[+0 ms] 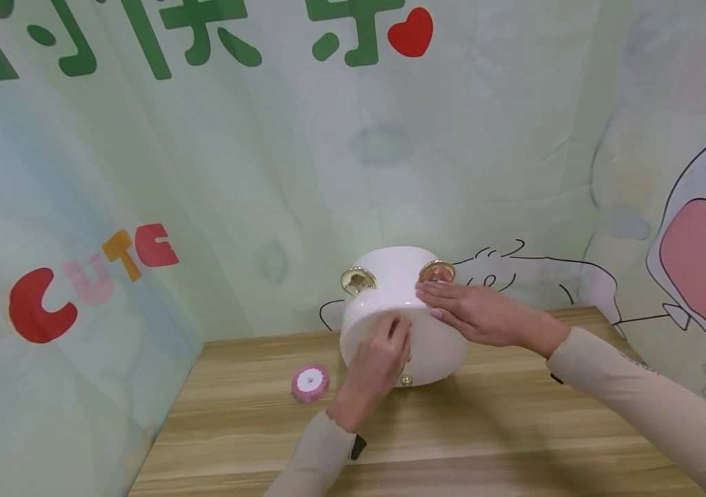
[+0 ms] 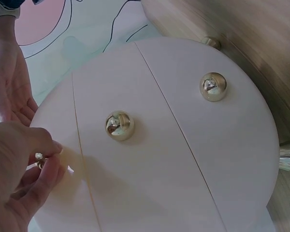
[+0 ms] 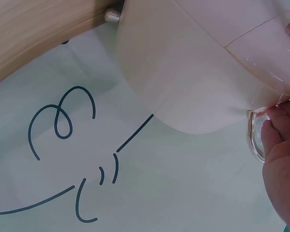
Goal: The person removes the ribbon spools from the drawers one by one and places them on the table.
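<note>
A round white storage box [image 1: 436, 352] with gold-rimmed ears [image 1: 359, 281] stands on the table. Thin seams split its front face into three sections, and gold knobs [image 2: 119, 125] sit on them. My left hand [image 1: 377, 359] is at the upper part of the front. In the left wrist view its thumb and fingers pinch the small gold knob [image 2: 40, 157] of the top section. My right hand [image 1: 489, 314] rests with straight fingers on the box's upper right side, beside the right ear [image 1: 438, 268]; the right wrist view has its fingertips overlapping that ear.
A roll of pink ribbon [image 1: 310, 395] with a white core lies left of the box. The wood-grain table [image 1: 234, 421] meets a printed cloth backdrop [image 1: 266, 172] close behind the box. Gold feet [image 2: 287, 156] hold up the box.
</note>
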### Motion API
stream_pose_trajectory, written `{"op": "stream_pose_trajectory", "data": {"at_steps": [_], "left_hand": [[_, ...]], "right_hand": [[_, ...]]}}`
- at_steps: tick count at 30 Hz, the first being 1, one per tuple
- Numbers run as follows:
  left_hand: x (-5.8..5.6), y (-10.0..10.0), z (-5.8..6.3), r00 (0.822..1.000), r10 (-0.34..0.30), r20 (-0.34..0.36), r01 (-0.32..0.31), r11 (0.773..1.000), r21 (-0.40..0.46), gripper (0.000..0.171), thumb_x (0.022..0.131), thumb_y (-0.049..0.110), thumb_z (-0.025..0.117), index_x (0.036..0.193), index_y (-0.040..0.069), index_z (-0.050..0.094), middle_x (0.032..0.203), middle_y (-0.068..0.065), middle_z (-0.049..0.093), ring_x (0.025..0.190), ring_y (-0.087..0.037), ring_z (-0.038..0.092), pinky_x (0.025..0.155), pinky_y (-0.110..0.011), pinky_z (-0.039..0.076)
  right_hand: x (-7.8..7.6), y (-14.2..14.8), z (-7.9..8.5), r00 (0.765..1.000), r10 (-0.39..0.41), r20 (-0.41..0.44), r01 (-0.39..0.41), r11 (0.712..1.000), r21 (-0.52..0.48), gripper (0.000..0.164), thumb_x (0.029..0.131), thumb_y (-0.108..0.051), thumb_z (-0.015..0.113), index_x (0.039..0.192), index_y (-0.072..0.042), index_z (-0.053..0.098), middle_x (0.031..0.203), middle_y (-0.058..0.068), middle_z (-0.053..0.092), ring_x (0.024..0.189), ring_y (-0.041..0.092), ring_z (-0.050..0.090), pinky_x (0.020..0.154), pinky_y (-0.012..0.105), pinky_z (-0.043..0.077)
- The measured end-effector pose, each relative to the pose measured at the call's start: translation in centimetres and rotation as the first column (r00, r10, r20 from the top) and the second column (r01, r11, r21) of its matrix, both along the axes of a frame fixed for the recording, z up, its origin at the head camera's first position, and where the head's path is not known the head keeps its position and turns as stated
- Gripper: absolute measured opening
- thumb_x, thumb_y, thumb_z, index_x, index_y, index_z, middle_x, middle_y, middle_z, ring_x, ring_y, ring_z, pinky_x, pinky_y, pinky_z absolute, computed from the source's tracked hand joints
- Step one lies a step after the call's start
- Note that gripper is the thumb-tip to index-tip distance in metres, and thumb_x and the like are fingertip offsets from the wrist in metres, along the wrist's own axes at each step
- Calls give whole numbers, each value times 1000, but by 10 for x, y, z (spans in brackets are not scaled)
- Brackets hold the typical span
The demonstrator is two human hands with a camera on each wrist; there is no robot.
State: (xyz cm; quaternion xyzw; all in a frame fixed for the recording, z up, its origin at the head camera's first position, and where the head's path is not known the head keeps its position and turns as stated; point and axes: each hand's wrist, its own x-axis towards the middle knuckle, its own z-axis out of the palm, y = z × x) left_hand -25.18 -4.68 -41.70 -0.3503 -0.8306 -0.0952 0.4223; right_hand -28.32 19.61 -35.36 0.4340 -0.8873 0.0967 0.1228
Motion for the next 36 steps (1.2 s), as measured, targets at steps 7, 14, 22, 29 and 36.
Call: {"op": "stream_pose_trajectory", "data": {"at_steps": [7,14,22,29,36], "left_hand": [[-4,0,-2,999,-11,35,11,1000,10,20,90,8,80,108,3,74,104,-9,70,94,-18,70,85,-26,63],[-4,-1,-1,1000,-14,3,14,1000,5,19,89,8,81,107,4,74,103,-7,69,93,-17,69,84,-25,62],[-1,-2,-2,1000,2,17,-2,1000,-8,21,91,9,80,110,4,73,104,-9,68,92,-17,69,81,-24,62],[3,-7,-8,997,21,-73,-26,997,-76,29,87,14,85,112,6,74,103,-8,68,86,-15,67,71,-23,60],[6,-10,-19,981,-14,-192,-11,992,-127,20,85,15,80,104,10,74,95,-5,70,75,-14,67,66,-24,58]], "right_hand": [[1,1,0,1000,-3,15,3,1000,-8,49,111,-28,49,155,-7,50,162,10,50,149,30,50,116,51,47],[1,0,1,1000,5,1,-5,1000,-12,48,110,-27,51,154,-7,51,161,10,51,148,29,51,116,51,47],[2,-1,1,1000,1,7,-1,1000,-14,48,111,-27,50,154,-7,51,161,10,51,148,30,52,115,51,49],[1,0,-1,1000,-2,5,2,1000,-13,49,111,-29,49,155,-7,50,161,10,50,148,30,51,115,51,49],[2,0,-1,1000,0,10,1,1000,-16,49,111,-28,50,155,-8,50,162,10,50,149,29,50,115,51,48]]}}
